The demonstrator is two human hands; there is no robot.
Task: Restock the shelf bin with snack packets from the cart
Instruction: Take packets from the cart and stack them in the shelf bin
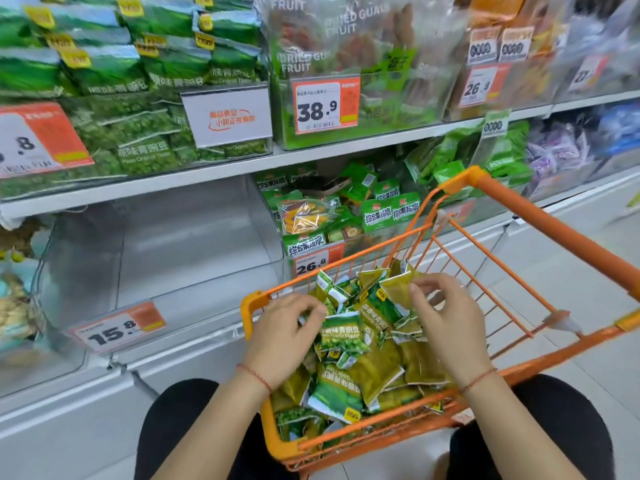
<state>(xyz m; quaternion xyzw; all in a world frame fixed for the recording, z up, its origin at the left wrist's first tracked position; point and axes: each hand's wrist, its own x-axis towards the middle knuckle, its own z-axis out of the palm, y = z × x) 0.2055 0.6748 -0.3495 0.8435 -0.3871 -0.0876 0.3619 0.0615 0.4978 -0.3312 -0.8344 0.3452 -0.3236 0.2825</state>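
A: Where are the snack packets (353, 358)?

B: Heaped in the orange wire cart (512, 258), green and olive ones, right in front of the clear shelf bin (173, 251) tagged 15.8.

A: And the hands?

B: Both are down in the heap. The left hand (284, 327) curls its fingers onto packets near the cart's corner. The right hand (446, 317) pinches 1 olive packet (398, 289) at its edge.

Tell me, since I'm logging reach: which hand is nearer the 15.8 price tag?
Left. The left hand is at the cart's shelf-side corner, just right of the 15.8 price tag; the right hand lies farther right, over the packets.
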